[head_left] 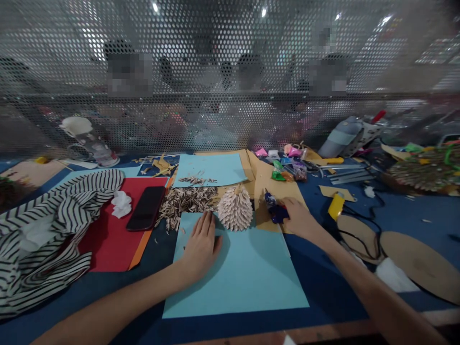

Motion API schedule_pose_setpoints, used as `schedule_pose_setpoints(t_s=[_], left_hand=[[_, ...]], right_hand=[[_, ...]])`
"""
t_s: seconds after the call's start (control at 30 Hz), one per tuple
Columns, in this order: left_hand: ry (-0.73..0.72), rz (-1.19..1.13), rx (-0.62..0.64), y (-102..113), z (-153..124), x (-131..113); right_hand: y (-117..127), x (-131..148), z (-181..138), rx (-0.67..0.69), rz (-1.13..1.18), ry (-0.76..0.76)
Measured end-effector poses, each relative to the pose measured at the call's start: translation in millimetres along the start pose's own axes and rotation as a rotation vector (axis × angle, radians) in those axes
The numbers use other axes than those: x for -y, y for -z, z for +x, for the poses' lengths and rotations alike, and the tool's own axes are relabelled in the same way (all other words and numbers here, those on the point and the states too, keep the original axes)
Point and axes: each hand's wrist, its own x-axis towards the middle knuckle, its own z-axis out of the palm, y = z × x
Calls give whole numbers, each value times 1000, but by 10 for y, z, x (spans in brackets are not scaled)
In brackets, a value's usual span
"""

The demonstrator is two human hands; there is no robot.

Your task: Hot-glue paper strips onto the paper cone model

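Observation:
My left hand lies flat on a light blue sheet of paper, fingers stretched out and pointing at a heap of striped seed shells. Just right of those fingertips stands a rounded, pointed-top form covered in overlapping pale shells. My right hand is closed around a small dark blue glue gun, its nozzle pointing away from me. The glue gun is over brown paper, apart from the shell-covered form. My right fingers partly hide its handle.
Left are a phone, red paper and striped cloth. Another blue sheet with shells lies behind. Right are colourful packets, a yellow cutter, a black cord and cardboard discs. A perforated metal screen stands behind.

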Motion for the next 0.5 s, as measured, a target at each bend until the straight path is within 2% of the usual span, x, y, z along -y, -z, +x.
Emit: schedule_pose_setpoints(t_s=[0.13, 0.27, 0.33, 0.4, 0.5], left_hand=[[-3, -62, 74, -49, -7, 56], [-11, -91, 111, -36, 30, 103], [-13, -105, 119, -35, 39, 116], [-18, -124, 114, -41, 44, 123], [-21, -150, 63, -26, 70, 139]], right_hand=[[27, 21, -10, 37, -38, 15], [114, 72, 2, -79, 72, 14], [125, 103, 10, -198, 252, 49], [107, 153, 3, -248, 545, 95], [44, 273, -44, -109, 1086, 43]])
